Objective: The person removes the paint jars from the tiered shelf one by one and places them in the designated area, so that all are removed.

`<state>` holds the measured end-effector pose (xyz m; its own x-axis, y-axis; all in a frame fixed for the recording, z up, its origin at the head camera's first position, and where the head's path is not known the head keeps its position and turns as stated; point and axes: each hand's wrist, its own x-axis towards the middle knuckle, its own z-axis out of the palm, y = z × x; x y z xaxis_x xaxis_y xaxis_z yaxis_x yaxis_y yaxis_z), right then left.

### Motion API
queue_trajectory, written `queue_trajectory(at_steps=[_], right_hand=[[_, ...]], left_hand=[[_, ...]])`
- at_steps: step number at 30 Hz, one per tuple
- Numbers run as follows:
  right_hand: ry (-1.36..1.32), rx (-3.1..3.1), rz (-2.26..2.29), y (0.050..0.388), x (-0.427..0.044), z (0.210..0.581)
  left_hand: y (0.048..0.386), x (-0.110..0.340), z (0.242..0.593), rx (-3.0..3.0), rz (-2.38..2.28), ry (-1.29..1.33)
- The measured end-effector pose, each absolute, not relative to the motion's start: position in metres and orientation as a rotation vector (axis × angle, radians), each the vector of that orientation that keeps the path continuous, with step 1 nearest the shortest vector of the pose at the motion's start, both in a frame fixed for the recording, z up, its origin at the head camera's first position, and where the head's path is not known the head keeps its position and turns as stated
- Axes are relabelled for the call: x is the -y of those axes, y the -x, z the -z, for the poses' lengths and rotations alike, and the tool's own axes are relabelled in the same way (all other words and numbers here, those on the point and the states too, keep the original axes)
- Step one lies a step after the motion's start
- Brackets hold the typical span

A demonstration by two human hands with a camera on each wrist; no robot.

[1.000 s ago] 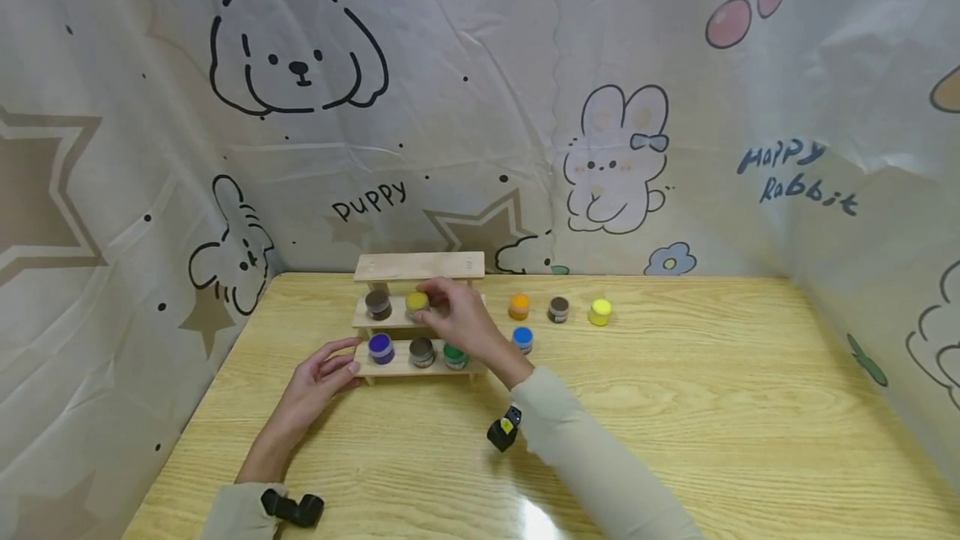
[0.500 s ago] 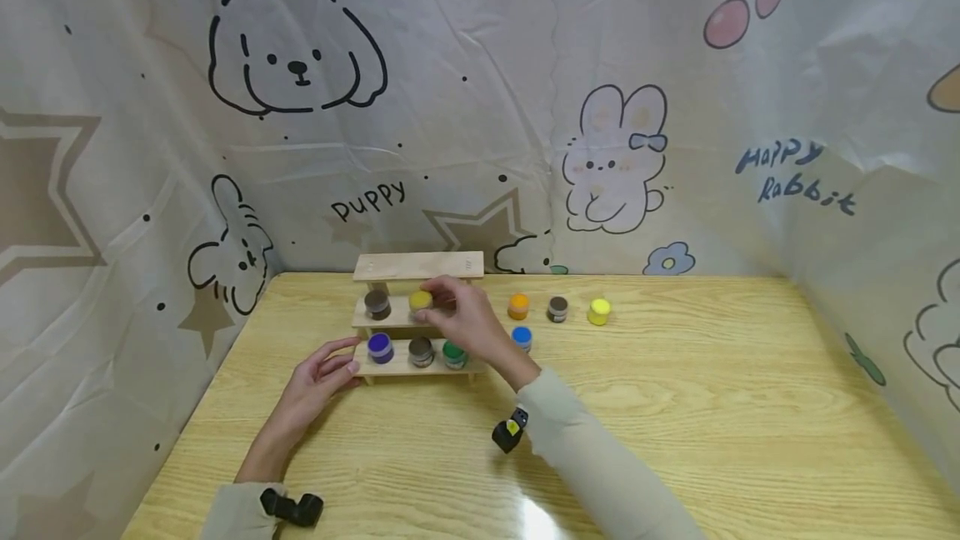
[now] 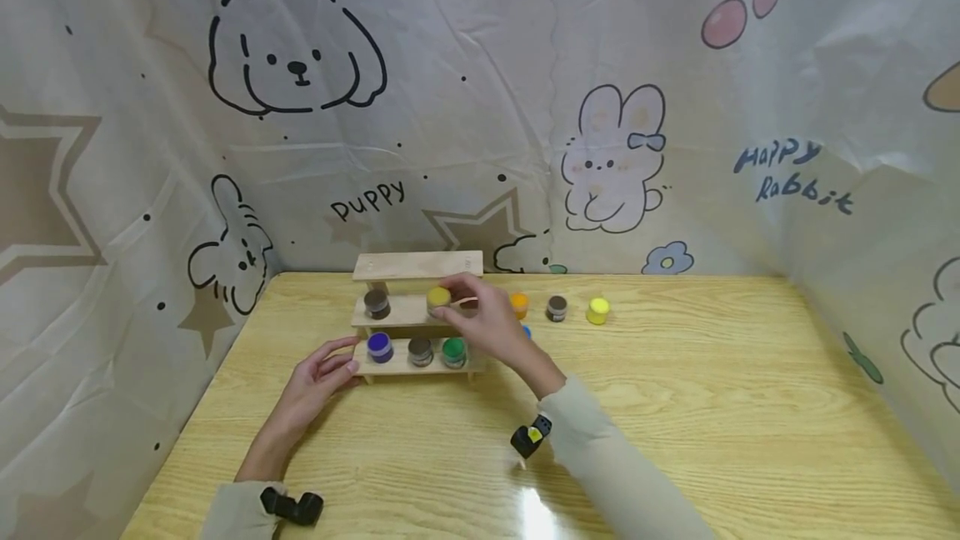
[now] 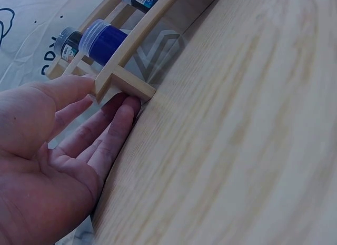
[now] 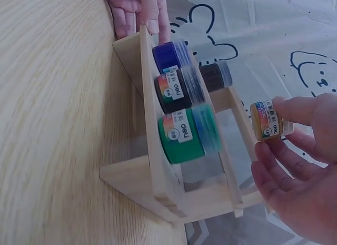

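Observation:
At the left end of the tiered wooden rack (image 3: 416,368), my left hand (image 3: 303,394) grips the lower shelf; the left wrist view has its thumb on the corner and fingers (image 4: 113,129) around the leg. My right hand (image 3: 491,323) pinches a dark yellow jar (image 3: 438,299) between thumb and fingers over the middle shelf. In the right wrist view the jar (image 5: 266,120) is tilted and appears raised off the shelf. A dark jar (image 3: 377,303) stands at that shelf's left. Purple (image 3: 380,347), dark (image 3: 421,352) and green (image 3: 453,352) jars stand on the lower shelf.
Right of the rack, an orange jar (image 3: 519,305), a dark jar (image 3: 557,308) and a bright yellow jar (image 3: 597,311) stand on the table (image 3: 675,407). A blue jar (image 3: 527,331) is mostly hidden behind my right hand. A printed curtain (image 3: 480,107) rises behind.
My right hand and the dark yellow jar have moved right over the middle shelf, now covering most of the blue jar. My left hand has stayed on the rack.

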<state>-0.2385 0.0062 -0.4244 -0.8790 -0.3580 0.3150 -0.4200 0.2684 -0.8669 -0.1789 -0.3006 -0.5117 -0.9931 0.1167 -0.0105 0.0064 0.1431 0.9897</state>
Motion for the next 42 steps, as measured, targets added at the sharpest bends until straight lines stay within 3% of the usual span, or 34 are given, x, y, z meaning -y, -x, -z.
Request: queue_trajectory(at_steps=[19,42], right_hand=[[-0.703,2.352,-1.703,0.22,-0.054,0.416],[-0.446,2.369,-1.717,0.206,-0.121,0.44]], left_hand=[[0.182,0.299,0.509,-2.304,-2.02,-0.136],[0.178,0.3,0.509,-2.273,-2.046,-0.149]])
